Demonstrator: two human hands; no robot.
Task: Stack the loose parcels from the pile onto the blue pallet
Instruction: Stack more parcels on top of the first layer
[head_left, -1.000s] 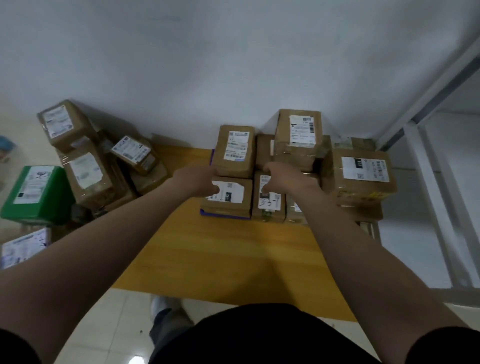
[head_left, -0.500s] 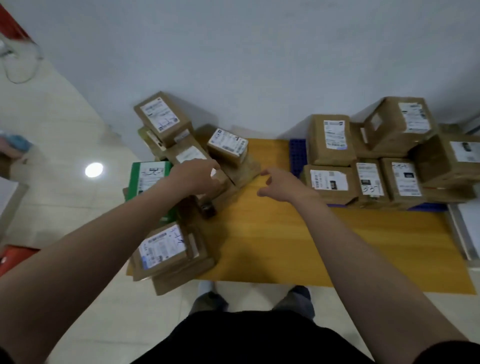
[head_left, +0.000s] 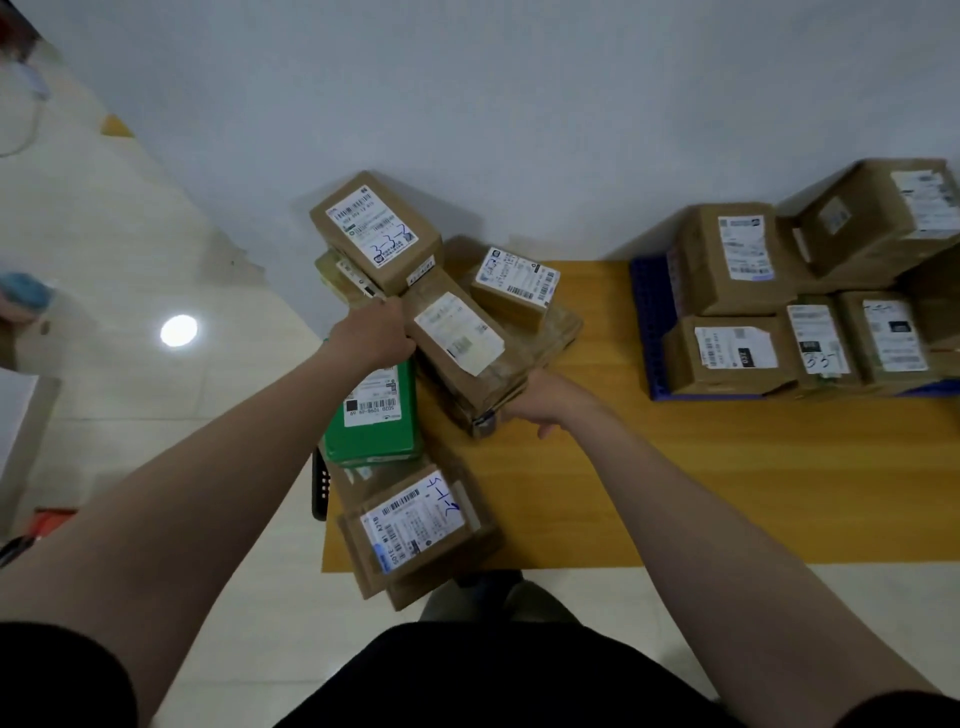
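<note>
- You are at the pick-up step. Your left hand (head_left: 371, 338) and your right hand (head_left: 540, 402) take the tilted brown parcel (head_left: 457, 338), which lies on top of the pile (head_left: 558, 332) at the centre of the frame.
- The left fingers curl round its upper-left end. The right fingers are hidden under its lower-right corner, so I cannot tell how they close.
- Next, I think, you must lift it straight up and carry it over the yellow counter (head_left: 675, 493) to the blue pallet (head_left: 649, 322) at the right, where the stacked parcels (head_left: 727, 353) already stand.
- The small parcel (head_left: 514, 286) and the marked parcel (head_left: 374, 234) sit just beside it; they may slide.
- The green parcel (head_left: 371, 415) lies under your left wrist.
</note>
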